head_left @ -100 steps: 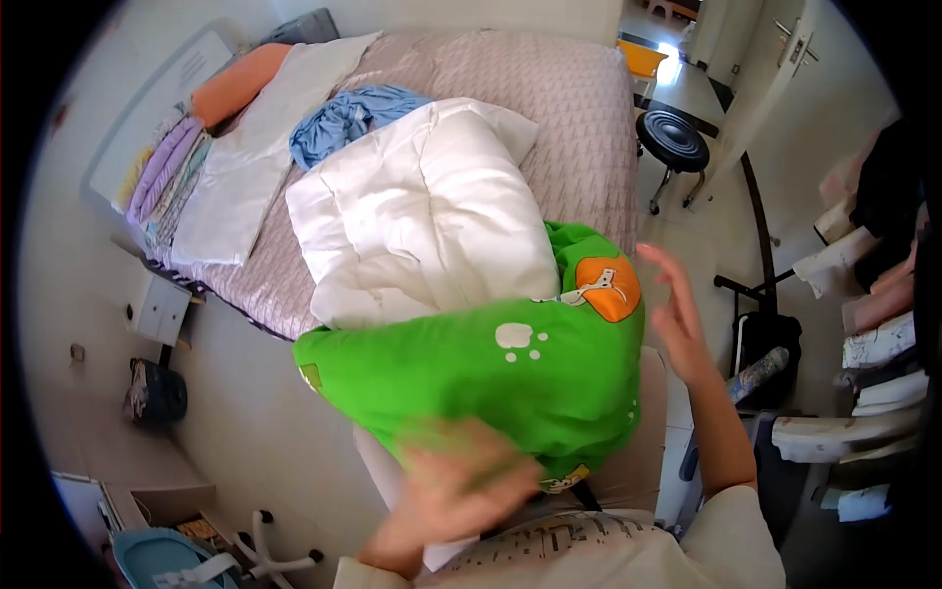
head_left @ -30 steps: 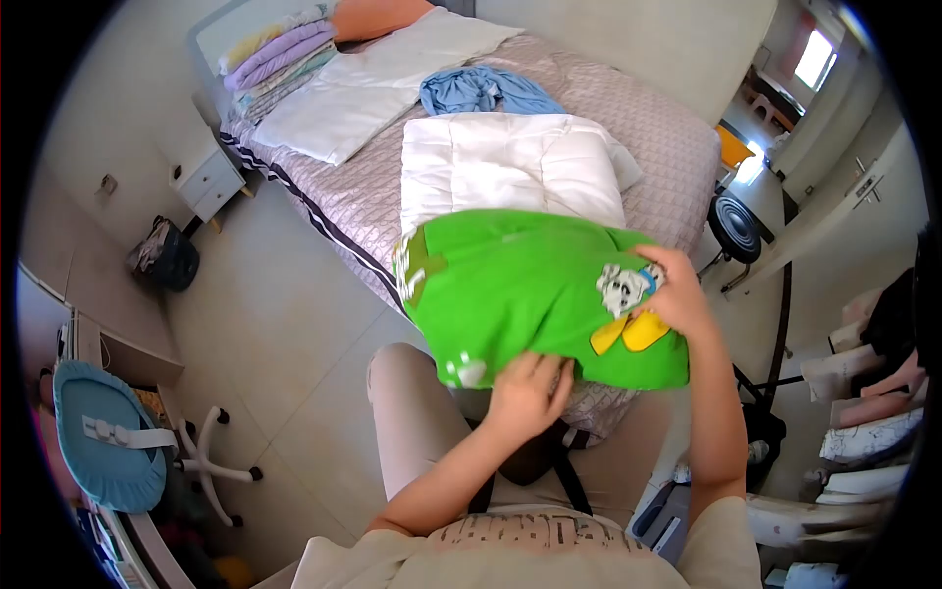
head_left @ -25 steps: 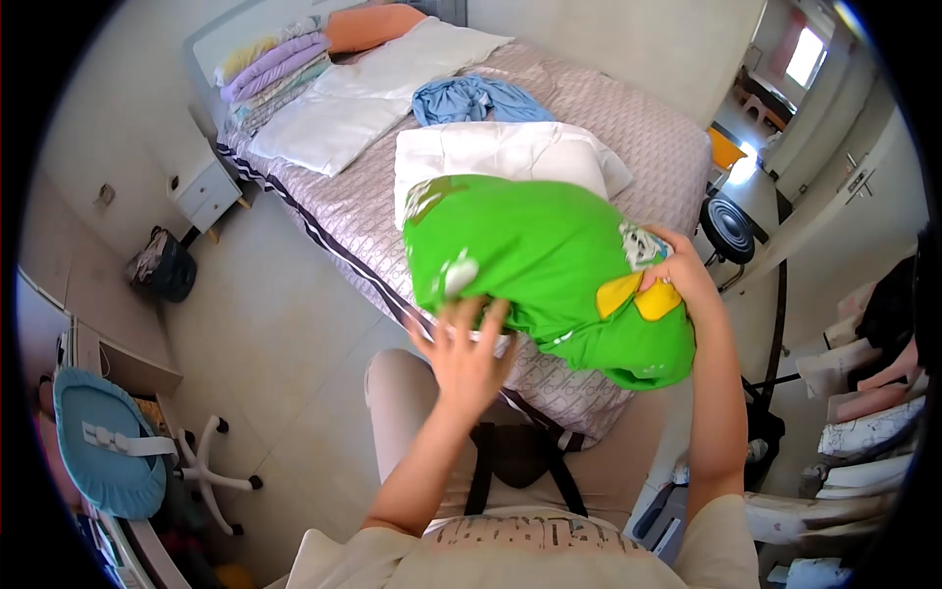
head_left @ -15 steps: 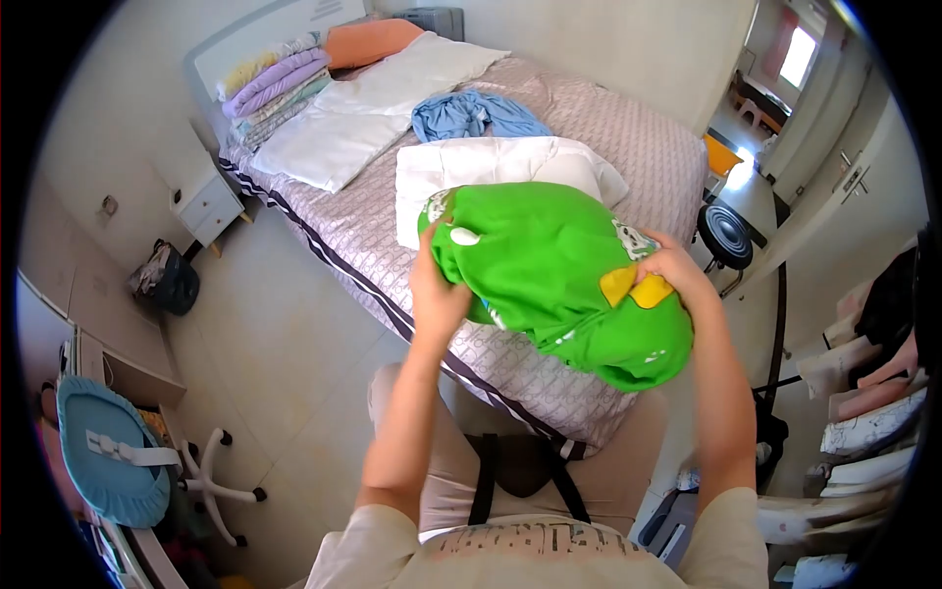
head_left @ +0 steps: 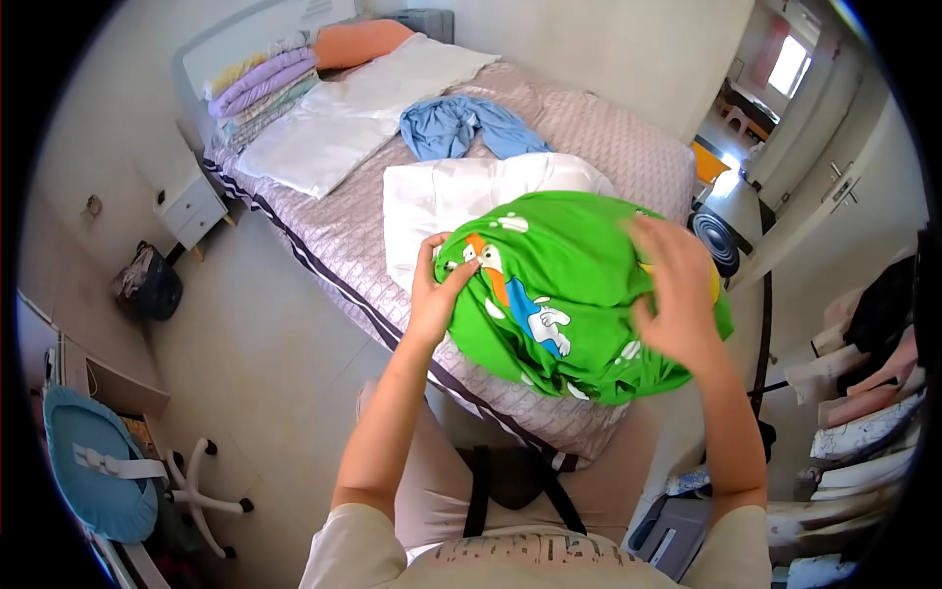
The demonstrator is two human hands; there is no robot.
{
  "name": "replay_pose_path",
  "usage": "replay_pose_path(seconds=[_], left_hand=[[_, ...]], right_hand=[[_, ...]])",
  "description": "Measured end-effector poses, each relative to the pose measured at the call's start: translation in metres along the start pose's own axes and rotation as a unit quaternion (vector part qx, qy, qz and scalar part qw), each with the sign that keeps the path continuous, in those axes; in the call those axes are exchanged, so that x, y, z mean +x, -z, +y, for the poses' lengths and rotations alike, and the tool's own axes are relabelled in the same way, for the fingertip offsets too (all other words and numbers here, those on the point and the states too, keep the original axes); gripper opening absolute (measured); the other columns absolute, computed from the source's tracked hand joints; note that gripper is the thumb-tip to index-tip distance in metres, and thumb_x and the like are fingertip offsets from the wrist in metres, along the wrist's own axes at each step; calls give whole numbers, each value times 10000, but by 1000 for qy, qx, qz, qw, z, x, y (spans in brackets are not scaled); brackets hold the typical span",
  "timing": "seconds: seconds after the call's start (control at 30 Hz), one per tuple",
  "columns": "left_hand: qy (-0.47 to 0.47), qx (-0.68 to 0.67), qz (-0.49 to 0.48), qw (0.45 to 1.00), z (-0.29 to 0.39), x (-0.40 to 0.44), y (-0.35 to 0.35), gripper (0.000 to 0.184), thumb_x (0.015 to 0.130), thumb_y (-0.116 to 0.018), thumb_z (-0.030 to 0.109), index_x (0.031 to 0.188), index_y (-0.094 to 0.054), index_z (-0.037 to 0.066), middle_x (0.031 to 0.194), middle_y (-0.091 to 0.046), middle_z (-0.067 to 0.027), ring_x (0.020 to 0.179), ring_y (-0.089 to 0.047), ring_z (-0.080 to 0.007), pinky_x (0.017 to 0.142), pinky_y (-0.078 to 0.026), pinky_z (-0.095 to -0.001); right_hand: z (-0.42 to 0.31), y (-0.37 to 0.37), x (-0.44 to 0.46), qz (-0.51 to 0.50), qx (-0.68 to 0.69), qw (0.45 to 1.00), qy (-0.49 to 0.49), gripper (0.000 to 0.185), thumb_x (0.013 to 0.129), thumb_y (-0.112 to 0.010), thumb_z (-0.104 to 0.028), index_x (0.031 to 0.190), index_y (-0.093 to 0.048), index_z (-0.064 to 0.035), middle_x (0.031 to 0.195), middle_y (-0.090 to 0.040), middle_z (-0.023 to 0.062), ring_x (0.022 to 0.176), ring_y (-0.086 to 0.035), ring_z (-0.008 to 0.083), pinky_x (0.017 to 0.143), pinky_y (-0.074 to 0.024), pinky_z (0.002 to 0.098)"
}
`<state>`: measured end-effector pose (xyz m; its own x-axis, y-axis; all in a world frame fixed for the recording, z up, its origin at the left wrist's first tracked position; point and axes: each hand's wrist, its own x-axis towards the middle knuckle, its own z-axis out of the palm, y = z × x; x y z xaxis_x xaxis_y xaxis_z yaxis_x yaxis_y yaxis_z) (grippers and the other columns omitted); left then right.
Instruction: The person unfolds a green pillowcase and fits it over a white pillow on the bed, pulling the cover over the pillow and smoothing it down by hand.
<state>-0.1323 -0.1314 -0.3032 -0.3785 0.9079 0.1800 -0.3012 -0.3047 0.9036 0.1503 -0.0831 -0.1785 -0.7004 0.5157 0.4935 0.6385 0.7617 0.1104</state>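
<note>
A bright green cartoon-print cloth [head_left: 589, 265], bunched into a rounded bulky shape, lies over the near end of the bed. White, orange and blue figures show on its upper side. My left hand [head_left: 440, 294] grips its left edge, thumb on top and the other fingers mostly hidden underneath. Over the right part of the cloth, my right hand [head_left: 677, 294] has its fingers spread, slightly blurred; whether it touches the fabric is hard to see. Under and behind the cloth lies a white quilted piece [head_left: 432, 196].
The bed [head_left: 324, 245] holds crumpled blue cloth [head_left: 461, 126], a white sheet-like piece [head_left: 304, 147], folded bedding [head_left: 260, 83] and an orange pillow [head_left: 363, 44]. A swivel chair [head_left: 103, 461] stands left; hanging clothes [head_left: 863, 432] and a round black stool [head_left: 714, 243] are right.
The green cloth has been turned, so the cartoon figure now faces up. My right hand has left its hold at the yellow patch and spread its fingers. The left hand still grips.
</note>
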Motion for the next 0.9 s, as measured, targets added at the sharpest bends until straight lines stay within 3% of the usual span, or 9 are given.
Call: replay_pose_path(seconds=[0.23,0.3,0.43,0.5,0.63,0.7,0.77,0.87,0.9], left_hand=[[-181,426,216,860,-31,-66,-28,1015,649,-808,105,1418,-158,-22,1385,-303,-238,1260,-393,-337,1057,-342,-398],[-128,253,142,948,-61,-75,-29,1123,607,-799,93,1451,-68,-22,1426,-211,-245,1335,-267,-360,1110,-247,-417],[-56,207,187,959,-98,-59,4,558,801,-660,116,1283,-427,-42,1161,-550,-163,1075,-560,-292,973,-435,-377],[-16,-197,77,977,-105,-31,21,314,897,-579,127,1172,-532,-18,1046,-622,-85,932,-622,-219,862,-504,-320],[-43,-79,-138,986,-91,8,35,347,919,-571,128,1234,-515,-5,1151,-608,-74,944,-619,-163,800,-532,-287],[117,-188,-185,957,-91,21,58,366,921,-568,135,1254,-508,-4,1172,-600,-82,986,-607,-166,831,-527,-297],[188,172,-207,945,-56,14,58,424,930,-552,137,1324,-470,1,1270,-555,-99,1120,-554,-172,947,-473,-323],[58,-10,-184,981,-138,8,141,538,878,-597,168,1369,-441,11,1286,-538,-144,942,-638,-207,815,-534,-281],[-159,228,-256,926,-108,10,136,663,916,-564,106,1482,-224,41,1520,-282,-103,1389,-288,-179,1160,-186,-339]], right_hand=[[-18,-79,48,-95,77,991,51,984,555,-803,-277,1411,-350,-103,1185,-554,238,1129,-510,411,966,-377,504],[-8,-101,56,-158,121,980,15,961,552,-810,-287,1384,-386,-62,1083,-618,242,1055,-574,397,933,-424,473],[3,-97,47,-111,214,969,47,618,572,-798,-273,1116,-605,-50,758,-654,188,700,-658,314,668,-517,394],[1,-77,27,-113,409,905,43,424,612,-776,-203,971,-649,-17,787,-669,161,702,-665,298,673,-510,352],[-28,-25,-10,-115,432,894,12,330,629,-766,-215,871,-665,-15,775,-671,142,717,-669,265,664,-504,328],[-62,-38,-32,-15,341,940,16,341,604,-770,-276,832,-645,-54,688,-618,128,644,-620,301,605,-477,387],[-97,-51,-55,24,247,969,6,336,597,-763,-282,826,-618,-84,678,-583,108,637,-574,282,579,-431,397],[-139,-79,-85,52,160,983,71,320,612,-734,-258,848,-647,-60,865,-640,166,856,-617,267,848,-416,407],[-146,-85,-93,45,117,987,103,376,571,-755,-277,866,-671,-59,1019,-677,207,1022,-647,276,1053,-390,424]])
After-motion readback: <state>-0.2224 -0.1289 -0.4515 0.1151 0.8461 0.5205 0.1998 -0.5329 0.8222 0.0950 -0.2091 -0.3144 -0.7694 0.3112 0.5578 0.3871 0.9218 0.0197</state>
